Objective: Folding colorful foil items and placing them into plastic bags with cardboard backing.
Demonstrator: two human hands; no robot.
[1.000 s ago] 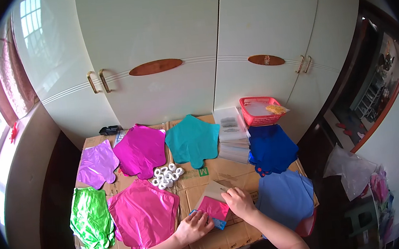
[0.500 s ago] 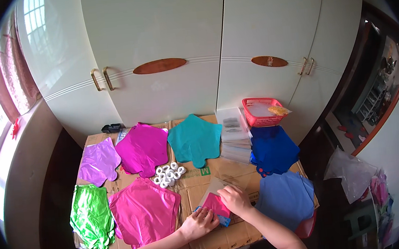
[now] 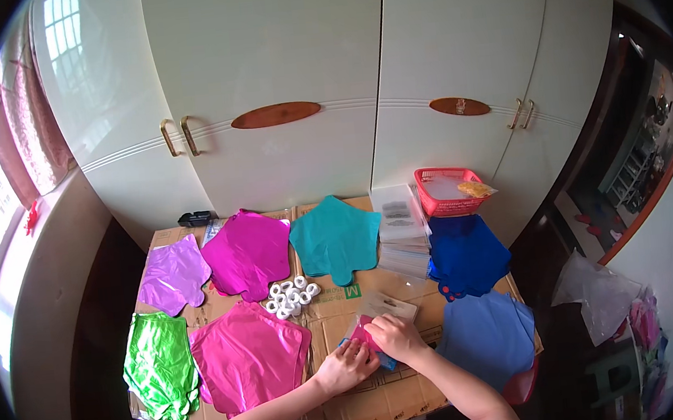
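Dark printing on the stack of clear, flat plastic sleeves [image 3: 399, 214] is too small to read; a green printed mark [image 3: 352, 292] shows on the brown cardboard sheet [image 3: 323, 318]. The folded, bright pink, smooth sheet [image 3: 363, 330] lies at front centre on the cardboard, partly covered by both hands, against a clear, flat plastic bag [image 3: 393, 306]. The left hand [image 3: 347, 367] presses down, fingers together; the right hand [image 3: 396, 337] has curled fingers, any pinch undeterminable.
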